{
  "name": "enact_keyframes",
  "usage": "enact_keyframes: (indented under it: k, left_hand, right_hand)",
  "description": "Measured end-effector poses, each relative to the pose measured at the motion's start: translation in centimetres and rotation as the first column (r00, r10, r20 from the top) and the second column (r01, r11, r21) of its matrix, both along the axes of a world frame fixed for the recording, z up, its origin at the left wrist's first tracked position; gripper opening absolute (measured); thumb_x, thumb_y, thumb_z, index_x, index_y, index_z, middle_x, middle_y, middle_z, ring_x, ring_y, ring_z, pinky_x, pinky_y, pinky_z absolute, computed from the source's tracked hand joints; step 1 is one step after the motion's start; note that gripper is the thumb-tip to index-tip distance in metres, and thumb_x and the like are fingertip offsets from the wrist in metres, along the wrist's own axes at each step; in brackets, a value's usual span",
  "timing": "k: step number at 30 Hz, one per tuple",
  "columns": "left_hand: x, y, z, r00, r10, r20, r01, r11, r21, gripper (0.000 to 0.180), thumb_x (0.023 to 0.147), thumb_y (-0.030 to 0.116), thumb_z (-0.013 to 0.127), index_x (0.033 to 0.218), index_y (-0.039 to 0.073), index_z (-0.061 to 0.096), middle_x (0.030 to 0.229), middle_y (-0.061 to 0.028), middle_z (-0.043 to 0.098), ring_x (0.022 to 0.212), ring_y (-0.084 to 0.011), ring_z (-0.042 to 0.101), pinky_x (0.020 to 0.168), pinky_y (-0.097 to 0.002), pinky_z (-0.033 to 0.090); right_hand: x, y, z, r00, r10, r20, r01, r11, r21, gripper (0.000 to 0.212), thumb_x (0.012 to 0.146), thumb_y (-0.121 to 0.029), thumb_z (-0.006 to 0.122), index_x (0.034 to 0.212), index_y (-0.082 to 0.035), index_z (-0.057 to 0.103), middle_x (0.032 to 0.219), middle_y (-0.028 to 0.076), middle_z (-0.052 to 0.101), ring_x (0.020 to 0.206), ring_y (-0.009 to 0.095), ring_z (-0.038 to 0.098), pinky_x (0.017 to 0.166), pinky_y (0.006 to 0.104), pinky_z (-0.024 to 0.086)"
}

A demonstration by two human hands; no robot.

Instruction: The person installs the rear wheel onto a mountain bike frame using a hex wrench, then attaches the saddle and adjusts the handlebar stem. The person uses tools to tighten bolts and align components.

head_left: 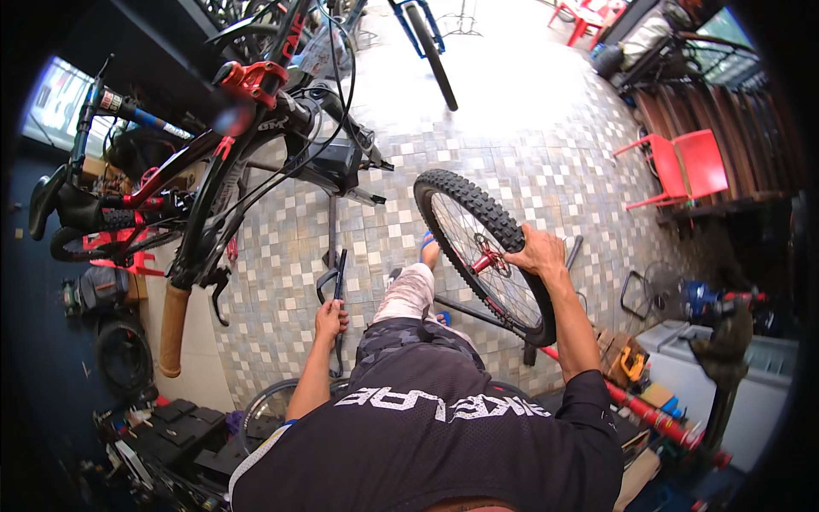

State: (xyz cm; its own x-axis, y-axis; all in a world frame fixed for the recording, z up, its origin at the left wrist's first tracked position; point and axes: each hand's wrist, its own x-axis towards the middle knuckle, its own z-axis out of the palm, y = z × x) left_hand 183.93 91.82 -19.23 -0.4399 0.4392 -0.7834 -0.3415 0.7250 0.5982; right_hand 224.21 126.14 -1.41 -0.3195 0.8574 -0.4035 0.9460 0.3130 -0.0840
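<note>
Right now, the right hand (pixel 543 252) has its fingers closed over the knobby tyre (pixel 472 203) of a bicycle wheel (pixel 485 261), with the thumb on the inner side, toward the red hub. The wheel stands tilted in front of the person, to the right of the bent leg (pixel 407 294); whether it touches the tiled floor (pixel 384 277) cannot be told. The left hand (pixel 329 319), well apart from the wheel, has its fingers curled shut around a slim dark bar (pixel 342 273), whose exact kind is unclear. On the left, a dark bicycle (pixel 226 183) with a red stem (pixel 256 84) and a tan handlebar grip (pixel 174 328) reaches into view. A red chair (pixel 701 162) stands at the right, and a blue bicycle fork (pixel 415 30) shows at the top.
</note>
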Motion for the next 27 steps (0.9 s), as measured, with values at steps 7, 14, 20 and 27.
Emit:
enact_keyframes:
  k: [7,14,20,27]
  left_hand:
    - [5.2,7.3,-4.7,0.996,0.085,0.028,-0.080,0.985,-0.155,0.033,0.107,0.040,0.056,0.122,0.013,0.067,0.090,-0.0051,0.068,0.069,-0.0151,0.065,0.054,-0.0293,0.051]
    - [5.5,19.3,-3.5,0.999,0.021,0.047,-0.013,0.989,-0.149,0.033,0.106,0.039,0.059,0.123,0.012,0.068,0.089,-0.0051,0.069,0.072,-0.0133,0.066,0.057,-0.0294,0.052]
    - [8.8,24.7,-2.1,0.984,0.178,0.010,-0.174,0.971,-0.164,0.033,0.107,0.041,0.055,0.122,0.014,0.067,0.092,-0.0019,0.067,0.074,-0.0112,0.064,0.061,-0.0271,0.053]
    - [19.1,26.0,-1.4,0.862,0.500,-0.078,-0.501,0.822,-0.271,0.027,0.108,0.037,0.053,0.119,0.015,0.065,0.092,-0.0031,0.069,0.072,-0.0116,0.064,0.058,-0.0286,0.052]
  right_hand:
    - [-3.3,12.4,-1.4,0.960,0.278,-0.013,-0.278,0.953,-0.117,0.068,0.067,-0.052,0.084,0.113,-0.009,0.061,0.087,0.020,0.074,0.086,0.041,0.072,0.077,0.0497,0.056]
    - [-3.6,22.5,-4.7,0.867,0.491,-0.083,-0.497,0.862,-0.094,0.063,0.066,-0.045,0.081,0.112,-0.010,0.057,0.084,0.017,0.073,0.083,0.039,0.072,0.073,0.0492,0.055]
    - [-4.7,31.2,-5.8,0.746,0.660,-0.086,-0.666,0.741,-0.089,0.063,0.066,-0.041,0.080,0.114,-0.007,0.056,0.081,0.017,0.073,0.080,0.038,0.072,0.074,0.0472,0.054]
    - [-8.0,39.6,-9.5,0.499,0.848,-0.177,-0.866,0.481,-0.135,0.063,0.067,-0.044,0.084,0.109,-0.008,0.054,0.080,0.016,0.072,0.081,0.037,0.073,0.073,0.0477,0.056]
